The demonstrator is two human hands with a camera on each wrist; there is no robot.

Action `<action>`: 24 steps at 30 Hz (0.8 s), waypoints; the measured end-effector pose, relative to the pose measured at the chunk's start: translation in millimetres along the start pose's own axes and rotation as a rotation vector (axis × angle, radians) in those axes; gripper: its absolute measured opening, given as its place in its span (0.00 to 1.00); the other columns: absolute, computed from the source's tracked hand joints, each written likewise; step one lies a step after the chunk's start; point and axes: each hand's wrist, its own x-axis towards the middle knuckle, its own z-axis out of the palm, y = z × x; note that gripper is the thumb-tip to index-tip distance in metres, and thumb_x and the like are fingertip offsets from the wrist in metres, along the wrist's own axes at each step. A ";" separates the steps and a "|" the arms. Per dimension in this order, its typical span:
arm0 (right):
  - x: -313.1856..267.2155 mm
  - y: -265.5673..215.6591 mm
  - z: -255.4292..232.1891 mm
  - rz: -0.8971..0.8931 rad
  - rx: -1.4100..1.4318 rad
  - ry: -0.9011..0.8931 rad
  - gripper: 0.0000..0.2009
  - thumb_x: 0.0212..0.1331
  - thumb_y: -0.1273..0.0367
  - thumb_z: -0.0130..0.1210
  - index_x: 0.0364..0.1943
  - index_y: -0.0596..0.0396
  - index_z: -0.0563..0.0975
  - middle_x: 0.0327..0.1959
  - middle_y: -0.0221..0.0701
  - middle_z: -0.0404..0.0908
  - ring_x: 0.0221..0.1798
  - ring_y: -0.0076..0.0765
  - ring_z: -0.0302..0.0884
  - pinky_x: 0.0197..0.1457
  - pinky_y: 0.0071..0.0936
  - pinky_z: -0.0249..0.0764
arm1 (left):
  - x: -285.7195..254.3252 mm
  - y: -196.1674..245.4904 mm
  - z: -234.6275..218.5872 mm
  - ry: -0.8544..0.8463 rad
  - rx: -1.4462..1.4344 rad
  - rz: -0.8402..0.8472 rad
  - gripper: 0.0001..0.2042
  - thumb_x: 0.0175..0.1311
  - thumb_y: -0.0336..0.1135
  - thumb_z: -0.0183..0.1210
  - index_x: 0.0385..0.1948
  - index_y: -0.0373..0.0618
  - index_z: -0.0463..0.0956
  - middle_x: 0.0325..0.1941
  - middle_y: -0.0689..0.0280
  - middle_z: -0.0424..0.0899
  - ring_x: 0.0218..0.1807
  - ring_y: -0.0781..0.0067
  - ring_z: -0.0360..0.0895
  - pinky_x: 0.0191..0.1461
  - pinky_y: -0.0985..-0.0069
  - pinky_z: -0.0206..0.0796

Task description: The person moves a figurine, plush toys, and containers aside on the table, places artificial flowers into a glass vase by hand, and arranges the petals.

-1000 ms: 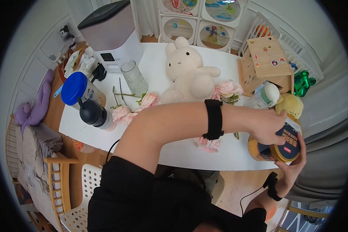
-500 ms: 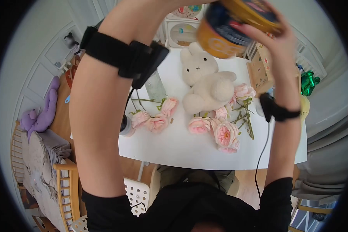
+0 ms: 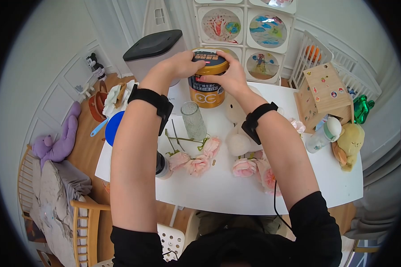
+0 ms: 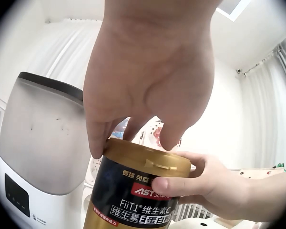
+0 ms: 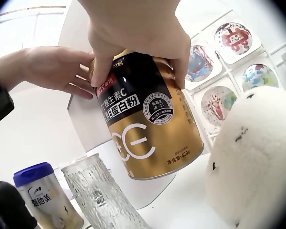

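A gold and black protein powder tin [image 3: 207,91] with a gold lid [image 4: 148,157] is upright at the back of the table in the head view. My right hand [image 3: 231,76] grips its upper right side, with the thumb across the front label. From the left, my left hand [image 3: 179,66] holds the lid's rim, its thumb over the front and its fingers at the left edge. Just in front stands a ribbed glass vase [image 3: 193,121]. A white plush rabbit [image 5: 252,157] lies right of the tin, partly behind my right forearm in the head view.
A grey and white appliance [image 4: 43,138] stands left of the tin. Pink roses [image 3: 198,164] lie along the table's [image 3: 209,196] front half. A blue-lidded can [image 5: 43,191] is at left. A clear bottle [image 3: 324,135], yellow plush [image 3: 352,144] and wooden house [image 3: 321,91] occupy the right.
Both hands have carried the protein powder tin from the table's right front corner, up over the rabbit, to the back beside the grey appliance. The head view has shifted too.
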 end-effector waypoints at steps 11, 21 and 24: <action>-14.3 36.5 26.2 0.129 -0.063 -0.114 0.47 0.23 0.59 0.81 0.58 0.55 0.74 0.50 0.40 0.83 0.55 0.43 0.80 0.61 0.36 0.73 | -12.9 -7.4 0.9 -0.257 0.001 -0.056 0.27 0.69 0.49 0.52 0.62 0.37 0.71 0.62 0.46 0.75 0.64 0.55 0.71 0.69 0.67 0.59; -22.9 63.4 29.9 0.161 -0.098 -0.160 0.51 0.18 0.68 0.81 0.59 0.50 0.65 0.59 0.43 0.69 0.61 0.52 0.71 0.66 0.40 0.69 | -2.4 -18.1 19.7 -0.338 0.014 -0.045 0.24 0.70 0.47 0.53 0.62 0.40 0.72 0.63 0.53 0.76 0.65 0.60 0.71 0.69 0.69 0.59; -17.7 36.9 24.2 0.267 -0.290 -0.251 0.50 0.23 0.68 0.80 0.60 0.49 0.62 0.57 0.41 0.69 0.63 0.50 0.70 0.66 0.40 0.69 | -4.3 -15.9 25.3 -0.348 0.033 -0.046 0.24 0.70 0.46 0.52 0.61 0.40 0.73 0.62 0.54 0.77 0.64 0.61 0.72 0.68 0.70 0.59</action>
